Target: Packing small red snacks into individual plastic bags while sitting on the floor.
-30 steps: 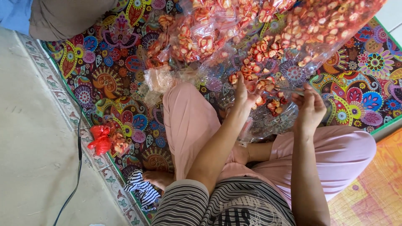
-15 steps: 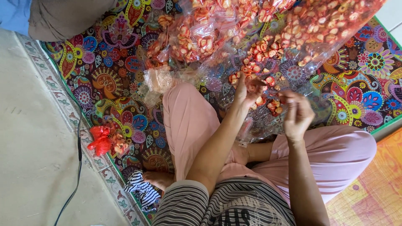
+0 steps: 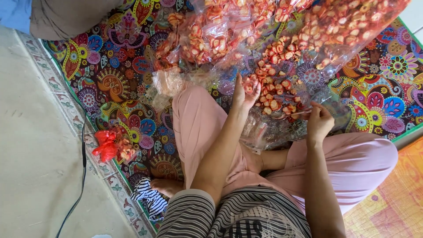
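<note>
Left hand (image 3: 245,91) cupping few red-orange dried slices (image 3: 249,86); right hand (image 3: 319,122) pinching clear plastic bag (image 3: 282,125). Loose pile beyond remains; several filled bags (image 3: 211,39) done.

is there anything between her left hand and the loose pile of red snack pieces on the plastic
Nothing visible. The left hand is at the near edge of the loose pile of snack pieces, with a piece or two at its fingers. The right hand pinches the clear plastic sheet beside it.

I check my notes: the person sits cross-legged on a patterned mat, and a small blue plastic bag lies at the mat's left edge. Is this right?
Not quite. The head view shows that the small plastic bag at the left edge of the patterned mat is red, not blue. The rest stands.
</note>
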